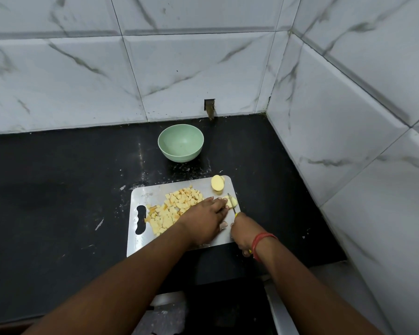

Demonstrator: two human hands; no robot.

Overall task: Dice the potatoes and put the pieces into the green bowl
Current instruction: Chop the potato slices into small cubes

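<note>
My left hand (205, 220) presses flat on a potato piece (231, 202) at the cutting board's (140, 197) right edge; my right hand (242, 232) grips the knife (232, 201). Potato looks firm, wet-slick, so I'd pin it cut-face down. The green bowl (181, 142) sits farther back.

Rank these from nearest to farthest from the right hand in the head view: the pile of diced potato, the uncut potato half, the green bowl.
From the right hand:
1. Pile of diced potato, left on the board.
2. Uncut potato half, board's far corner.
3. Green bowl, beyond the board.
</note>
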